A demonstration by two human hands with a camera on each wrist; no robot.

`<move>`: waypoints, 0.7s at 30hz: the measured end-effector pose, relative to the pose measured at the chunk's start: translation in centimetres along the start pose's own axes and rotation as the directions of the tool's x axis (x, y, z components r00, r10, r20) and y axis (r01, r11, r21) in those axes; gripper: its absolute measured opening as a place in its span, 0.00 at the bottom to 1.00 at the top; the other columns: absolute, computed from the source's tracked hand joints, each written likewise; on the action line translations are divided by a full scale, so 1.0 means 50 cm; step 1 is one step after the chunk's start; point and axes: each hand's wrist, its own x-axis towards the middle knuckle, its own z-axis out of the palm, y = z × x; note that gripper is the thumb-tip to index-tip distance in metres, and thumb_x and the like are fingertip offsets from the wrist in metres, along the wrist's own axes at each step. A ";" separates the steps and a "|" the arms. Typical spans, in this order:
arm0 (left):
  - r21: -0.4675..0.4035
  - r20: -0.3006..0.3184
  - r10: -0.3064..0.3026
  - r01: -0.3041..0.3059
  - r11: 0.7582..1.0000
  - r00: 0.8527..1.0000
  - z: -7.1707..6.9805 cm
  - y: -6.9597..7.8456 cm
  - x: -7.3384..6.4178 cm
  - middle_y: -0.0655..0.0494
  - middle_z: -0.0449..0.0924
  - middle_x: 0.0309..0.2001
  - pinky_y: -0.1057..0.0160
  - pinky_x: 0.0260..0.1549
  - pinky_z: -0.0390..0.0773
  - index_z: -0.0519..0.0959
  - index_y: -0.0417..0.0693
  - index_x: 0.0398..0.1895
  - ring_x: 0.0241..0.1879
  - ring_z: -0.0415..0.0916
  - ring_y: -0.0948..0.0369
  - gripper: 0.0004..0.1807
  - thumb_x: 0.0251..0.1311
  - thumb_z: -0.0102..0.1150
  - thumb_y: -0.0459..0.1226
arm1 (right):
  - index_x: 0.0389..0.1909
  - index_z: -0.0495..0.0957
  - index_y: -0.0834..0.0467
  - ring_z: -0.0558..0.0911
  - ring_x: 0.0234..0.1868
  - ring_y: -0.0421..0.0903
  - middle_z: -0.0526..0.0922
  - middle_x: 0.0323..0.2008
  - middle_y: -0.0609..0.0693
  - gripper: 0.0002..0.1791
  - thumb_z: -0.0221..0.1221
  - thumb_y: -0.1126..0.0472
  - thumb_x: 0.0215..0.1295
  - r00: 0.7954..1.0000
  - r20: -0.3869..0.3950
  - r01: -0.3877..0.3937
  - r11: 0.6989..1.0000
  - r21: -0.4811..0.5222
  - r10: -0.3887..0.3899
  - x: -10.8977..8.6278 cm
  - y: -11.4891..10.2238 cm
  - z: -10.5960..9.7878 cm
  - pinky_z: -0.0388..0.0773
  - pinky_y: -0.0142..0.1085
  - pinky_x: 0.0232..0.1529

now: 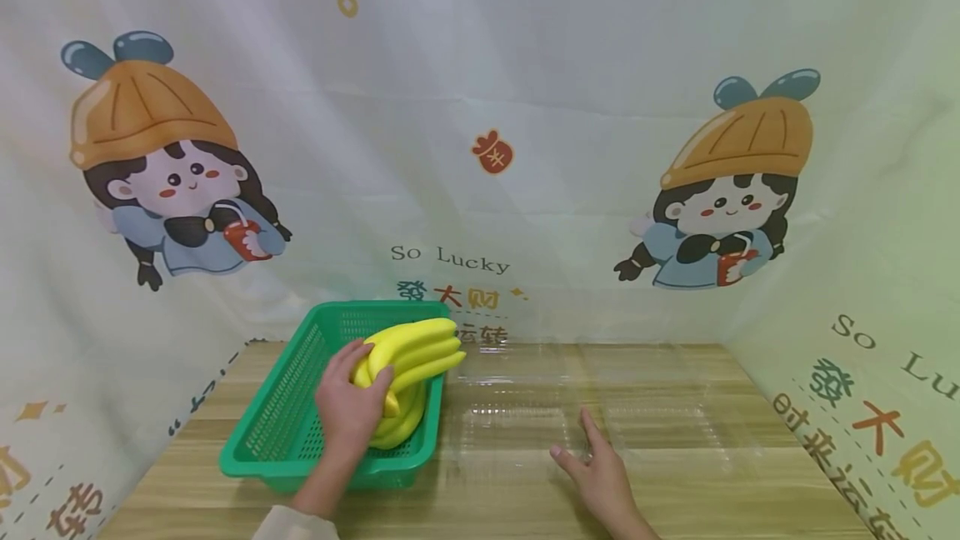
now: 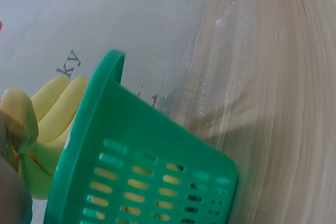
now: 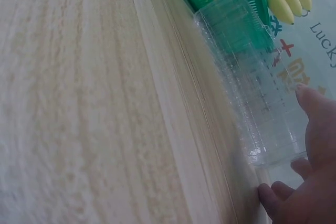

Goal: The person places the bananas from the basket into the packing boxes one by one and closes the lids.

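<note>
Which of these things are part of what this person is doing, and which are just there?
Seemingly part of the job:
- banana bunch, held above the basket
- other bananas, in the basket
- green basket
- clear plastic packaging, probably

Apparently just surroundings:
- wood-grain table
- backdrop with printed cartoons and lettering

From the head I'm looking forward and down at the wooden tabletop [image 1: 187, 482]; my left-wrist view is closely facing the green basket [image 2: 131, 124], which my right-wrist view is sharing, farther off.
</note>
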 end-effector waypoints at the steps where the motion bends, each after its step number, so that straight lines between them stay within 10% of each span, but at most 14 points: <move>1: -0.003 0.003 -0.003 0.003 1.000 1.000 0.002 0.002 -0.001 0.46 0.76 0.59 0.48 0.45 0.78 0.81 0.38 0.52 0.58 0.71 0.45 0.21 0.52 0.68 0.32 | 0.73 0.54 0.66 0.64 0.65 0.68 0.62 0.68 0.67 0.45 0.65 0.53 0.62 1.000 0.001 -0.003 1.000 0.002 0.003 0.000 0.000 0.000 0.63 0.60 0.61; 21: -0.088 0.023 0.024 -0.022 0.996 0.999 0.063 0.046 -0.048 0.51 0.77 0.58 0.57 0.40 0.80 0.83 0.40 0.50 0.56 0.74 0.52 0.21 0.49 0.71 0.33 | 0.73 0.55 0.65 0.62 0.66 0.69 0.62 0.68 0.67 0.46 0.65 0.49 0.61 1.000 0.005 -0.013 1.000 -0.011 0.013 0.000 0.001 -0.003 0.60 0.60 0.63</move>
